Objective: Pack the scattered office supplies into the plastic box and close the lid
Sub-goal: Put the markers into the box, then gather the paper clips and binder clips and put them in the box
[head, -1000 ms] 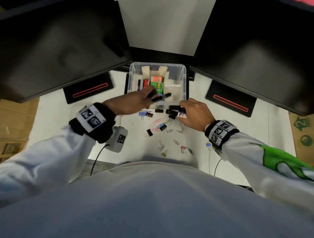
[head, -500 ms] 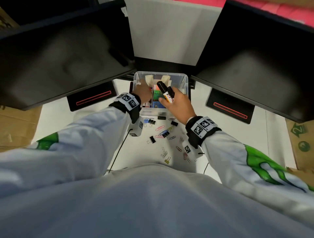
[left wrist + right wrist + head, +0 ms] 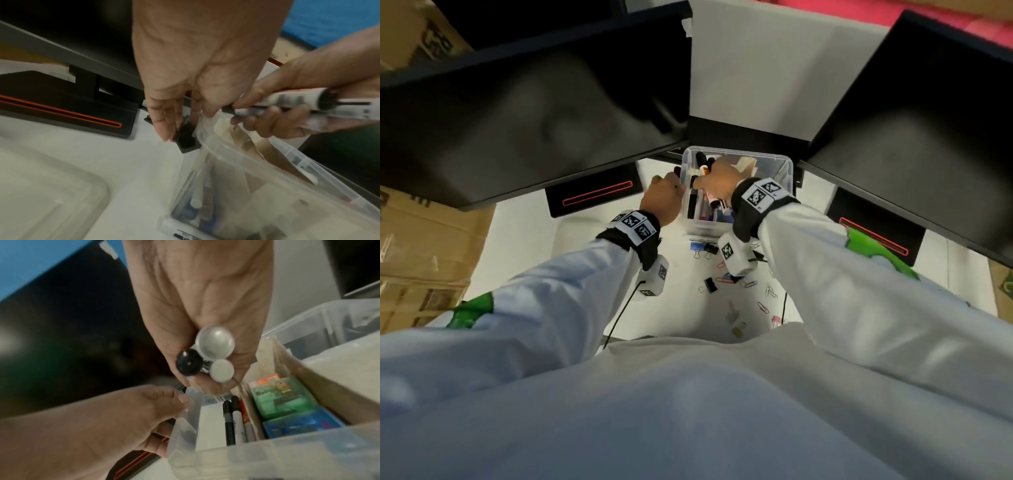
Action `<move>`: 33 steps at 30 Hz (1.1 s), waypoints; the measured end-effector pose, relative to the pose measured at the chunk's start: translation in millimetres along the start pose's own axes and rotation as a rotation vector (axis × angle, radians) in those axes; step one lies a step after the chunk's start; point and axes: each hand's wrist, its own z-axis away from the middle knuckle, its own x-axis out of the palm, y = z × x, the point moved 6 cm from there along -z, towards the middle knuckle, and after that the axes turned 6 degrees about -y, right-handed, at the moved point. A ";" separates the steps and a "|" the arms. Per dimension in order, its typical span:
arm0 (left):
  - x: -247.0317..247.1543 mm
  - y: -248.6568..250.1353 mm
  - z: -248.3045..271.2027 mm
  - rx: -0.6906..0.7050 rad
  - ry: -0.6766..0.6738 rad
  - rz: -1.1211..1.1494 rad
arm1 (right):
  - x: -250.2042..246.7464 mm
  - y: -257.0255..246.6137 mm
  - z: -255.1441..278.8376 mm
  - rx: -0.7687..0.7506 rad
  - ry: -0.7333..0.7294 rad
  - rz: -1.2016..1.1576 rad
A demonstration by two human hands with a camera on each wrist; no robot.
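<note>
Plastic box (image 3: 784, 164): lid off, on bench (image 3: 524, 246). R hand (image 3: 717, 183) grips markers (image 3: 213, 353) above it; L hand (image 3: 662, 198) pinches its left rim.

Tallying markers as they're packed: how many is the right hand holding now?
3, bunched in the right hand above the box: a fat silver-ended marker, a black-ended marker beside it, a slim white-ended marker below. Others may be hidden.
</note>
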 end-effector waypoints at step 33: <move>77.5 -50.1 40.4 0.262 -0.255 -0.398 | 49.0 142.0 87.1 -0.413 0.084 0.558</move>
